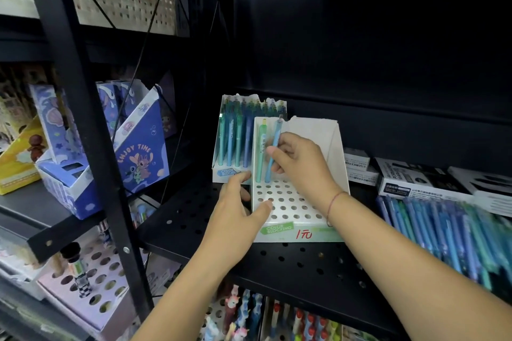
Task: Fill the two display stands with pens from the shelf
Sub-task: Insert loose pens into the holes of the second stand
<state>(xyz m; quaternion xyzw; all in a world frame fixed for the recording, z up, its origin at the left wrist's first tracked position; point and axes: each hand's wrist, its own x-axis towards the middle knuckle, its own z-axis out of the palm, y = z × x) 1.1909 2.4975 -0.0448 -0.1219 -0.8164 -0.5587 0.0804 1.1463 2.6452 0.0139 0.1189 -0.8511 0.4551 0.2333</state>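
The right hand point(297, 163) pinches a blue pen point(273, 152) standing upright, tip down over a hole in the front stand point(291, 202), while the left hand point(238, 210) grips the stand's edge.

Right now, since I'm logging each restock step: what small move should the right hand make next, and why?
Probably seat the blue pen in its back-row hole and let go. The right hand pinches it with its lower end at the back row of the front stand, beside the green pen, while the left hand holds the stand's left edge. Nearly all other holes are empty.
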